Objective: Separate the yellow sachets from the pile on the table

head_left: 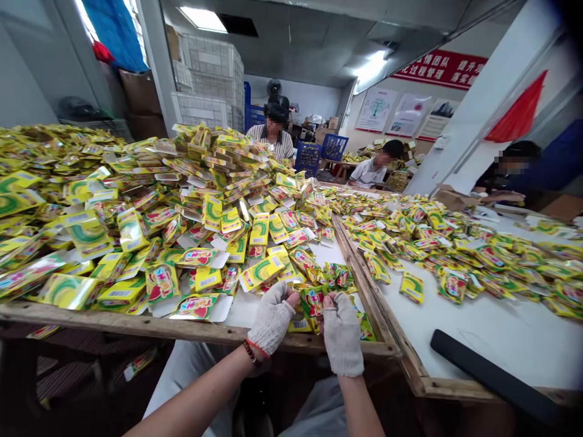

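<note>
Both hands wear white knitted gloves with bare fingertips and meet low over the front edge of the table. My right hand (pixel 342 334) is closed, its fingertips pinching the right side of a small shiny green and red packet (pixel 312 301). Just left of that packet, my left hand (pixel 272 317) has its thumb and fingers drawn together; what they hold, if anything, is hidden. A yellow carton (pixel 299 325) lies below and between the hands. Several similar green packets (pixel 339 276) rest just beyond my right hand.
A high heap of flat yellow cartons (pixel 209 212) covers the left table. A wooden rail (pixel 359 273) divides it from the right white table (pixel 410 328), which carries more filled cartons (pixel 455 243) and a long black object (pixel 483 364). Several people sit beyond.
</note>
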Demonstrator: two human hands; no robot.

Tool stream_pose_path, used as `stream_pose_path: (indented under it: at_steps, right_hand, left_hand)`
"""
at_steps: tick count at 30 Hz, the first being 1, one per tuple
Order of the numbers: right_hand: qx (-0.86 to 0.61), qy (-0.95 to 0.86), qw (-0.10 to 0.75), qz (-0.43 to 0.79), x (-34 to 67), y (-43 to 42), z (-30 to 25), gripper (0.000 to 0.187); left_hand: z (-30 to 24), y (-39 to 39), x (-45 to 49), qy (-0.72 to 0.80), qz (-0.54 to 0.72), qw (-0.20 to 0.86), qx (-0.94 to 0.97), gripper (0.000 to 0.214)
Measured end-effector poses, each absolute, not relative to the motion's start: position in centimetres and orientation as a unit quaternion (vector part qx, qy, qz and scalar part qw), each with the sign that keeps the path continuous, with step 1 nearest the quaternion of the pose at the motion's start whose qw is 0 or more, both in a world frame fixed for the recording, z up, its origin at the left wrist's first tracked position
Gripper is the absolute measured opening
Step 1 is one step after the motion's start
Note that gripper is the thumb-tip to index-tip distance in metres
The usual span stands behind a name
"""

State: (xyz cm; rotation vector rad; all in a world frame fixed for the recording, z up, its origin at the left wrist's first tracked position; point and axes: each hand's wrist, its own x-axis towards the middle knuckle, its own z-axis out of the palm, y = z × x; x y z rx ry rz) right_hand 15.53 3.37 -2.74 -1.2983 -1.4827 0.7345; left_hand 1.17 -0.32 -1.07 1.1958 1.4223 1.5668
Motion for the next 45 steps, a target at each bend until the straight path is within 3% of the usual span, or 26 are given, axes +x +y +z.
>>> stream_pose_path:
  at_steps: [6, 10, 17, 22, 28, 32, 35, 37, 39, 41, 43, 45]
  right_hand:
    - [-0.552, -0.654, 0.477, 0.198, 15.0, 2.9, -3.5, 0.029]
    - [-0.551, -0.642, 0.494, 0.201, 15.1, 2.9, -3.2, 0.028]
    - [-0.507, -0.649, 0.477, 0.309, 16.3, 3.1, -3.6, 0.036]
    - [-0.502, -0.666, 0.460, 0.306, 16.9, 3.4, -3.7, 0.037]
    - [-0.510, -0.673, 0.471, 0.258, 16.5, 3.0, -3.5, 0.036]
    - [-0.479, -0.699, 0.439, 0.299, 16.4, 2.6, -3.1, 0.042]
    - [-0.490, -0.685, 0.440, 0.311, 16.4, 2.6, -3.2, 0.040]
    - [-0.503, -0.654, 0.473, 0.308, 16.4, 2.7, -3.4, 0.040]
    - [-0.511, -0.634, 0.490, 0.310, 16.4, 2.8, -3.7, 0.042]
    - [-0.509, -0.640, 0.478, 0.320, 16.3, 2.8, -3.7, 0.042]
    - [-0.500, -0.659, 0.454, 0.331, 16.3, 2.8, -3.5, 0.040]
    - [-0.493, -0.670, 0.436, 0.343, 16.3, 2.7, -3.3, 0.038]
  left_hand:
    - [-1.9, 0.0, 1.1, 0.470, 0.634, 0.437, 0.431, 0.028]
    - [-2.0, 0.0, 1.1, 0.407, 0.641, 0.506, 0.409, 0.046]
    - [-1.4, -0.2, 0.8, 0.494, 0.586, 0.443, 0.465, 0.029]
    - [-1.6, -0.4, 0.9, 0.484, 0.562, 0.402, 0.538, 0.027]
    - [-2.6, -0.4, 1.2, 0.450, 0.590, 0.430, 0.514, 0.031]
    - [-2.2, -0.7, 1.7, 0.443, 0.602, 0.428, 0.508, 0.027]
    - [-1.2, -1.0, 1.6, 0.487, 0.569, 0.354, 0.560, 0.016]
    - [-0.3, -0.8, 0.7, 0.540, 0.524, 0.226, 0.619, 0.016]
    - [0.7, -0.1, -1.0, 0.602, 0.441, 0.068, 0.662, 0.026]
    - [1.7, 1.0, -3.1, 0.676, 0.329, -0.035, 0.658, 0.054]
    - [2.6, 2.1, -5.0, 0.727, 0.237, -0.053, 0.642, 0.069]
    - [3.3, 2.5, -6.4, 0.735, 0.225, -0.024, 0.639, 0.071]
